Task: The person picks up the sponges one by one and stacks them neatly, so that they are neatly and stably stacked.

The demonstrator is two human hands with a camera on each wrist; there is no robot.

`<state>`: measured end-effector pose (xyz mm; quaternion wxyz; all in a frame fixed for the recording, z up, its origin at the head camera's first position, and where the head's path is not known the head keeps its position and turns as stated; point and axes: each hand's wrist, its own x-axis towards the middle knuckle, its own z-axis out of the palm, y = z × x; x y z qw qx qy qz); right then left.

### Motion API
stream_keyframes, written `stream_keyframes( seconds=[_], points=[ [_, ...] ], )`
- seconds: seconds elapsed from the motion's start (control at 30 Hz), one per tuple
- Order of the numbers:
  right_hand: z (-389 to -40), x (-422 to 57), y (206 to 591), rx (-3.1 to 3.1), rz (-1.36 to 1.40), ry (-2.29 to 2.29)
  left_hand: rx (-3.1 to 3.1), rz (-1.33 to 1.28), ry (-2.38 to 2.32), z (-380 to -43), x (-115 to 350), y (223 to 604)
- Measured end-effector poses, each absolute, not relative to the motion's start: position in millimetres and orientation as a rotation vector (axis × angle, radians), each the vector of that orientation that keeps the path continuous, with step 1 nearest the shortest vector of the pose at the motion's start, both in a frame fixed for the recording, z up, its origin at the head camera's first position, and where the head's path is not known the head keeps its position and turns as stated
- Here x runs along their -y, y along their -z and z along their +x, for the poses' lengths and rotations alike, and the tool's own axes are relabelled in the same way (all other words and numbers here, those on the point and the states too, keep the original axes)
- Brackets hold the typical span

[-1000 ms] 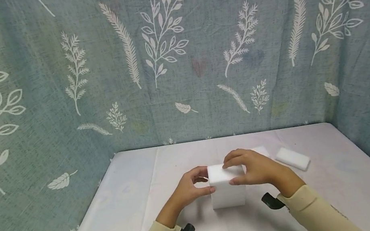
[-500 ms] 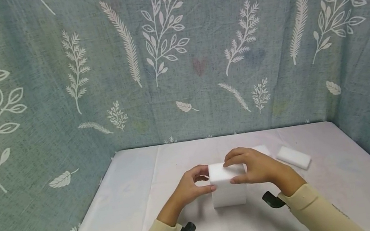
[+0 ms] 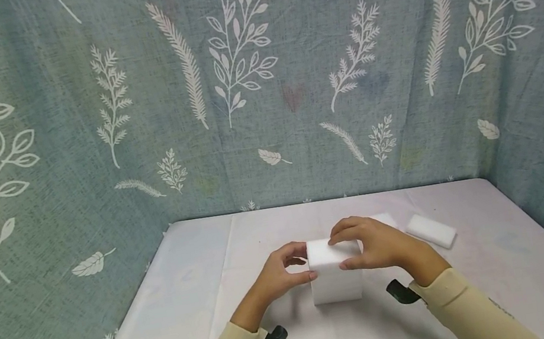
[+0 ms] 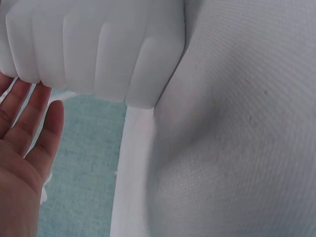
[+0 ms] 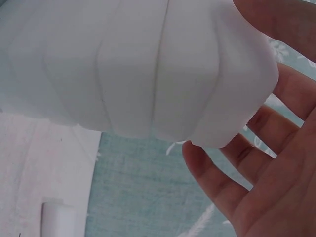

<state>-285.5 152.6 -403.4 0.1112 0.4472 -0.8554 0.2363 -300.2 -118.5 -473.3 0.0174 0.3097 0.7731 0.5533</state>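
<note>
A stack of several white sponges [image 3: 336,286] stands on the table in the head view, with rounded edges and seams showing in both wrist views. My left hand [image 3: 280,276] holds its upper left side, thumb at the front corner and fingers curved behind. From the right, my right hand [image 3: 375,245] grips the top sponge [image 5: 242,84], thumb on the front edge and fingers over the far part. In the left wrist view the left fingers [image 4: 33,111] meet the side of the stacked sponges [image 4: 113,54].
One loose white sponge [image 3: 430,231] lies on the white-covered table [image 3: 207,300] to the right. Another white piece [image 3: 385,220] is partly hidden behind the right hand. A leaf-patterned blue-green curtain [image 3: 259,93] encloses the back and sides.
Both hands keep their grip and the stack stays in place. Only a slight shift of the head view shows.
</note>
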Motion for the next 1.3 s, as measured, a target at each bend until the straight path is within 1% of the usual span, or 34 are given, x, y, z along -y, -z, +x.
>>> stream_keyframes(
  seconds=[0.2,0.5,0.7,0.8,0.93,1.3],
  points=[
    [-285,-152,403,2.527,1.309,-0.701,-2.427,0.999,-1.709,-298,120,471],
    [-284,-152,401,2.548,1.278,-0.701,-2.420,0.978,-1.724,-301,121,471],
    [-284,-156,397,2.585,1.251,-0.738,-2.414,1.000,-1.700,-287,119,449],
    [-283,-159,395,2.599,1.237,-0.749,-2.417,1.009,-1.725,-288,119,453],
    [-283,-167,394,2.593,1.225,-0.750,-2.419,1.015,-1.757,-301,121,470],
    [-280,-199,400,2.579,1.155,-0.741,-2.400,1.076,-1.782,-302,124,471]
  ],
)
